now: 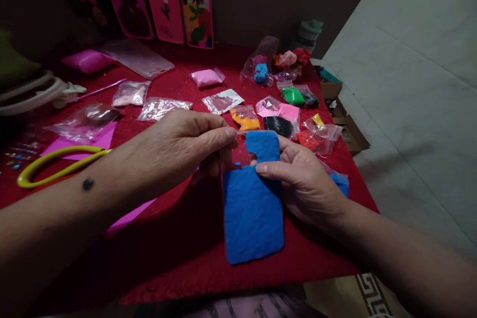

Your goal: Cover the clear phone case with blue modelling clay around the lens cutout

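Observation:
A clear phone case (254,208), mostly covered with blue clay, is held upright over the red cloth. A patch at its upper left is bare, with a small blue crumb of clay on it. My right hand (309,174) grips the case's right side, thumb on the blue face and fingers behind. At the upper left corner, my left hand (197,141) pinches the case edge between thumb and fingers; some of those fingertips are hidden. Beside my right hand lies a bag of blue clay (339,184), partly covered by the hand.
Several clay bags lie beyond my hands, including orange (245,120), black (278,125) and green (292,96). Yellow-handled scissors (28,174) lie at left, partly under my forearm. Decorated phone cases (196,7) lean at the back. Cardboard boxes (348,129) stand beyond the table's right edge.

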Motion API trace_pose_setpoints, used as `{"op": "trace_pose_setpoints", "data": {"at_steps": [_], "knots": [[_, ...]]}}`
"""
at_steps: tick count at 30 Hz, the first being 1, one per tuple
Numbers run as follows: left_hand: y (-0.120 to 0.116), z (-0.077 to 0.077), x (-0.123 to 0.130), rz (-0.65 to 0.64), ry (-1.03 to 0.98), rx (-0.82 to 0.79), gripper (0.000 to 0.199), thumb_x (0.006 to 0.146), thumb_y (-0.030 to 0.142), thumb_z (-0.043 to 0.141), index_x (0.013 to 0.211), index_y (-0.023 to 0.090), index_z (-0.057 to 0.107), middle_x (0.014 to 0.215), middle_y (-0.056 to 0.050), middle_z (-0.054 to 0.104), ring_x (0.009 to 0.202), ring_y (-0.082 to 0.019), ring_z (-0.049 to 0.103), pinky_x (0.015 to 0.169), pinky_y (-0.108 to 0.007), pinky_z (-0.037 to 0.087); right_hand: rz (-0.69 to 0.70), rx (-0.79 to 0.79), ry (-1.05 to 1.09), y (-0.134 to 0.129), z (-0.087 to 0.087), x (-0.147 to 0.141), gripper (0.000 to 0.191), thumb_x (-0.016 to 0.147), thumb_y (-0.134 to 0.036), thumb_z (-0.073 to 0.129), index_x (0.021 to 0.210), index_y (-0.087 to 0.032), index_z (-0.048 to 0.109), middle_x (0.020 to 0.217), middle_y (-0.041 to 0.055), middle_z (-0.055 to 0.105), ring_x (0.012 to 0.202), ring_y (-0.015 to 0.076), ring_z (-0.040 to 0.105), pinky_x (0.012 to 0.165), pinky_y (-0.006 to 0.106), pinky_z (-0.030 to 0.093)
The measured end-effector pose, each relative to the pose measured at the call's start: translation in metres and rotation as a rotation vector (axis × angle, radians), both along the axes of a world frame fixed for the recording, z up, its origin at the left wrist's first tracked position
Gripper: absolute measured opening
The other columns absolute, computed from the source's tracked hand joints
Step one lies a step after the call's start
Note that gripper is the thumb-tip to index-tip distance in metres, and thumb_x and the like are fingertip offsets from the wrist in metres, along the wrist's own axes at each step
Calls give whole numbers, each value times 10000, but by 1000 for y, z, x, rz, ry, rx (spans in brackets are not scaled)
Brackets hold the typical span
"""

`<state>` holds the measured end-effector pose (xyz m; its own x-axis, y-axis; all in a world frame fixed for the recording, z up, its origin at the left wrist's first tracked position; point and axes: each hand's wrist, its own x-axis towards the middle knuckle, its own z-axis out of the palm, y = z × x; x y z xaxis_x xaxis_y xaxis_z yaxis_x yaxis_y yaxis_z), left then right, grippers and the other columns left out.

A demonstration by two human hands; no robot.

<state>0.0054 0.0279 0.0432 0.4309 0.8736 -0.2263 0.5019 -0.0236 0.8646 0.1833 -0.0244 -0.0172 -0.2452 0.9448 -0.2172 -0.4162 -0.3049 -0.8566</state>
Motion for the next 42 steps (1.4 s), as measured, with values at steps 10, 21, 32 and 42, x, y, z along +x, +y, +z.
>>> {"op": "trace_pose_setpoints", "data": {"at_steps": [10,21,32,42], "knots": [[-2,2,-1,-25,27,14,385,944,210,511,563,171,553,508,27,534,449,-69,467,453,-186,359,-36,-77,103,2,5,-1,343,652,-41,737,942,-197,638,807,-6,697,663,98,617,641,220,516],[1,-1,-2,-33,36,-4,416,922,285,532,519,184,546,506,10,548,436,-95,466,433,-208,358,55,-222,231,7,4,0,290,582,-38,737,837,-153,660,751,-14,683,661,100,610,688,237,513],[-1,-2,0,-13,58,-34,353,883,317,529,560,190,592,550,-4,588,496,-121,543,455,-209,419,16,-294,198,9,9,-1,176,546,-160,762,695,-100,693,684,23,658,640,118,587,686,260,512],[-3,-4,-1,75,-118,-138,160,741,289,717,610,199,706,565,-18,632,515,-147,579,413,-217,384,32,-252,231,8,8,-2,243,683,-295,762,863,-134,742,668,25,628,655,137,562,663,268,499]]}}
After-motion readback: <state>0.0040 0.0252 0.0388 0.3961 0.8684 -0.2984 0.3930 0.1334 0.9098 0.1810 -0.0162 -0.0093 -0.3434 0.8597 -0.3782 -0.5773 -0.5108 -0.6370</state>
